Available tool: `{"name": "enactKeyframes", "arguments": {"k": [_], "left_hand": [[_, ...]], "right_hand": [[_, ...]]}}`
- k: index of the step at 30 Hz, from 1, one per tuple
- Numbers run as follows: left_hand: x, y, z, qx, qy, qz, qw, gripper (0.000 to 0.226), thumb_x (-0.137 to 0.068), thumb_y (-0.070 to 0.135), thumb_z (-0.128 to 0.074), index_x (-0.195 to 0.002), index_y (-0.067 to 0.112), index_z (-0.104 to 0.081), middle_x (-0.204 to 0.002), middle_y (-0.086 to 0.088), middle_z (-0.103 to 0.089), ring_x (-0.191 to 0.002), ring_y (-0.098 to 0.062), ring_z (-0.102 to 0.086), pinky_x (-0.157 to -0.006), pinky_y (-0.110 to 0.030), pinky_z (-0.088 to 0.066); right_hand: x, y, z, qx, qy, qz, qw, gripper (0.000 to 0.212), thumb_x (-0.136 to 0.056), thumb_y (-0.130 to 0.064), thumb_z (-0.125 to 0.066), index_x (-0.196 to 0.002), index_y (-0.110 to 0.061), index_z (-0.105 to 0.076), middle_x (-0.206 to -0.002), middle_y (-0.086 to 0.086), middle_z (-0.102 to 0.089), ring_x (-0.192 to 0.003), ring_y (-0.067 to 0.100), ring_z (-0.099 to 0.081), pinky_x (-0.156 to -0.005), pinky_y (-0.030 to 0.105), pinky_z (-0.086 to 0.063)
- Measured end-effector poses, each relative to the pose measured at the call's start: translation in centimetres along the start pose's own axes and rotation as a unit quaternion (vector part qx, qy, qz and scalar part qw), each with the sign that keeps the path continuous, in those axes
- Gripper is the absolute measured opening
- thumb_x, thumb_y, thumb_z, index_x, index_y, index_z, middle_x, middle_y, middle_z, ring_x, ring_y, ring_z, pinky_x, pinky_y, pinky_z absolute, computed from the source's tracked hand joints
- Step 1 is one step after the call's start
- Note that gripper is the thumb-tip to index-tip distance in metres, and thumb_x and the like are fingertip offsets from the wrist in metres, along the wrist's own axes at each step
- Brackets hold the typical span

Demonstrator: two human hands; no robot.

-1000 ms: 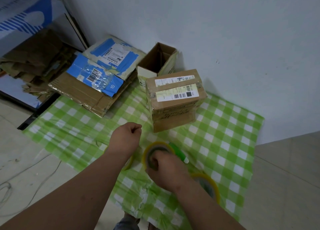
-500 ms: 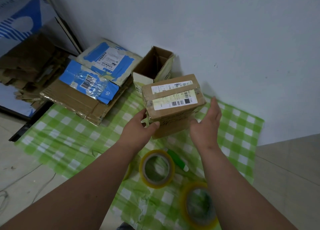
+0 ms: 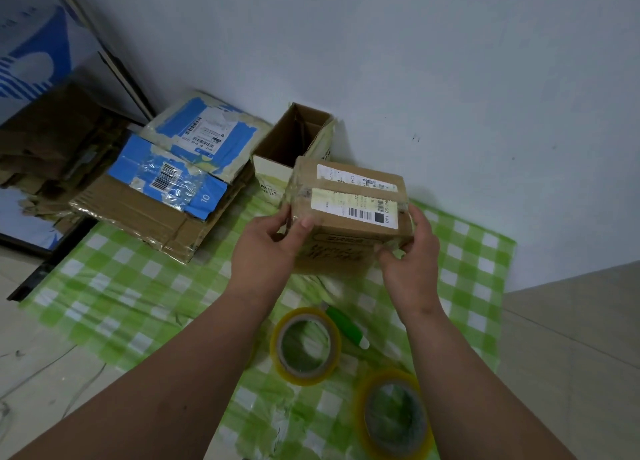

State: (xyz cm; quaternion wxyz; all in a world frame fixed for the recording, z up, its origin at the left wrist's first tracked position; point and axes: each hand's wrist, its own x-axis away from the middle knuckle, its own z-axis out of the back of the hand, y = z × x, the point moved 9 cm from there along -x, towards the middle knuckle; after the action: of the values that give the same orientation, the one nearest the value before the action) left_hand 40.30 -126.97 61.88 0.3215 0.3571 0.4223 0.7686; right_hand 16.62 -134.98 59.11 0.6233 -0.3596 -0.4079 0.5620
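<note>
A taped brown cardboard box (image 3: 349, 213) with white shipping labels sits at the middle of the green checked cloth (image 3: 114, 286). My left hand (image 3: 270, 241) grips its left front corner, thumb on the front face. My right hand (image 3: 410, 255) holds its right side, fingers curled round the right edge. Two rolls of yellowish clear tape lie nearer me: one roll (image 3: 306, 347) at centre, the other roll (image 3: 394, 414) at lower right. A green and white marker-like tool (image 3: 346, 326) lies between the box and the first roll.
An open small carton (image 3: 294, 148) stands behind the box against the white wall. Flattened cartons with blue labels (image 3: 173, 182) are stacked at the left, with more cardboard scrap (image 3: 45, 148) beyond. Grey floor tiles (image 3: 571, 355) lie to the right of the cloth.
Both hands left the tape rolls, reached forward and took hold of the labelled box from either side. The box has turned slightly and sits a little nearer me.
</note>
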Motion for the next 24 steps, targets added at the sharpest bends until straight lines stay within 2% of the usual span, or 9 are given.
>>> {"name": "enactKeyframes", "arguments": {"k": [3,5,8,11,14,16,18,21,24], "left_hand": [[0.2,2.3,0.2,-0.011,0.005,-0.043,0.999,0.053,-0.088,0.050,-0.064,-0.135,0.025,-0.059,-0.122,0.013,-0.056,-0.101,0.005,-0.055,-0.081,-0.015,-0.042],[0.4,3.9,0.4,-0.035,0.005,-0.078,0.996,0.046,-0.092,0.040,-0.064,-0.134,0.021,-0.060,-0.127,0.007,-0.058,-0.110,-0.004,-0.056,-0.095,-0.028,-0.049],[0.8,6.1,0.3,-0.097,-0.015,-0.118,0.988,0.045,-0.094,0.035,-0.061,-0.137,0.024,-0.057,-0.132,0.003,-0.055,-0.123,-0.018,-0.050,-0.105,-0.046,-0.045],[1.2,8.1,-0.1,-0.103,-0.054,-0.125,0.985,0.045,-0.094,0.036,-0.061,-0.138,0.031,-0.055,-0.130,0.011,-0.054,-0.124,-0.014,-0.048,-0.108,-0.045,-0.043],[1.1,10.0,-0.5,-0.119,-0.091,-0.117,0.982,0.042,-0.093,0.036,-0.062,-0.135,0.031,-0.058,-0.122,0.014,-0.061,-0.113,-0.006,-0.056,-0.106,-0.038,-0.045],[1.0,11.2,-0.5,-0.131,-0.107,-0.114,0.979,0.038,-0.093,0.037,-0.063,-0.130,0.031,-0.062,-0.110,0.015,-0.067,-0.104,-0.005,-0.062,-0.099,-0.038,-0.050],[0.5,11.9,0.1,-0.110,-0.101,-0.108,0.983,0.033,-0.092,0.040,-0.064,-0.124,0.033,-0.066,-0.104,0.012,-0.070,-0.096,-0.006,-0.065,-0.091,-0.037,-0.054],[-0.5,12.1,1.9,0.005,-0.051,-0.087,0.995,0.023,-0.091,0.039,-0.066,-0.112,0.032,-0.071,-0.094,0.013,-0.073,-0.089,-0.004,-0.069,-0.083,-0.034,-0.056],[-2.0,9.7,4.5,0.127,0.060,-0.033,0.990,0.018,-0.094,0.044,-0.058,-0.101,0.033,-0.071,-0.083,0.023,-0.069,-0.080,0.009,-0.063,-0.077,-0.026,-0.046]], "right_hand": [[0.3,0.4,0.6,-0.017,0.008,-0.007,1.000,0.072,-0.083,-0.016,-0.076,-0.143,-0.039,-0.043,-0.123,-0.007,-0.048,-0.104,0.000,-0.054,-0.097,0.033,-0.050],[0.7,0.9,1.0,-0.048,0.009,-0.027,0.998,0.067,-0.085,-0.022,-0.075,-0.141,-0.042,-0.044,-0.116,-0.017,-0.042,-0.104,0.003,-0.055,-0.097,0.031,-0.049],[1.1,1.4,1.4,-0.078,0.006,-0.050,0.996,0.062,-0.086,-0.027,-0.075,-0.139,-0.041,-0.047,-0.128,-0.011,-0.041,-0.111,0.016,-0.056,-0.093,0.029,-0.050],[1.7,2.1,1.6,-0.118,-0.004,-0.084,0.989,0.058,-0.085,-0.030,-0.075,-0.137,-0.040,-0.050,-0.132,-0.012,-0.050,-0.102,0.010,-0.061,-0.078,0.018,-0.047],[2.3,2.8,1.4,-0.168,-0.026,-0.128,0.977,0.054,-0.086,-0.028,-0.074,-0.135,-0.034,-0.054,-0.125,-0.011,-0.060,-0.095,0.006,-0.065,-0.072,0.019,-0.052],[2.6,3.4,1.3,-0.205,-0.035,-0.156,0.966,0.050,-0.087,-0.026,-0.073,-0.134,-0.029,-0.056,-0.123,-0.010,-0.063,-0.096,0.006,-0.067,-0.068,0.019,-0.054],[2.8,4.0,1.2,-0.225,-0.044,-0.174,0.958,0.043,-0.088,-0.026,-0.072,-0.130,-0.026,-0.060,-0.120,-0.006,-0.066,-0.096,0.011,-0.068,-0.070,0.023,-0.053],[2.9,4.8,0.7,-0.250,-0.064,-0.194,0.946,0.024,-0.090,-0.027,-0.069,-0.114,-0.024,-0.066,-0.111,0.001,-0.071,-0.093,0.019,-0.070,-0.073,0.028,-0.053],[3.0,5.6,-0.3,-0.316,-0.072,-0.237,0.916,0.019,-0.092,-0.026,-0.065,-0.108,-0.016,-0.066,-0.105,0.007,-0.073,-0.085,0.020,-0.067,-0.069,0.029,-0.054]]}}
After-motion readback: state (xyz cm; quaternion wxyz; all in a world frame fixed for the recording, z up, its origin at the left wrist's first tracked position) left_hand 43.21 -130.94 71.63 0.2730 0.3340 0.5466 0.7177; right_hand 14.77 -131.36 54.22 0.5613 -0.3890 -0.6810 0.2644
